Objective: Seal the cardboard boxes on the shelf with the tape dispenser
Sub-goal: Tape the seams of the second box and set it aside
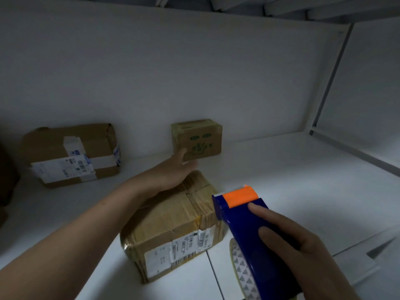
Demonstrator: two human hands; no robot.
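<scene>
Grips the dark blue plastic tape dispenser (249, 230) in the right hand (307, 254), forefinger laid straight along its top, other fingers curled round the body. Rests the left hand (173, 169), fingers straight and loose, on the far top edge of the nearest brown cardboard box (168, 226). Holds the dispenser just right of that box, orange roller guard (240, 195) and toothed blade pointing away, patterned tape roll (242, 271) underneath. Works over a white shelf (292, 169) in dim light, with a white back panel (173, 72) behind. Shows creased tape and white labels on the nearest box, set close to the front edge. Leaves open board to the right, up to a grey metal upright (331, 79). Keeps a small green-printed carton (201, 137) against the back panel and a larger labelled brown box (71, 154) well apart at left.
</scene>
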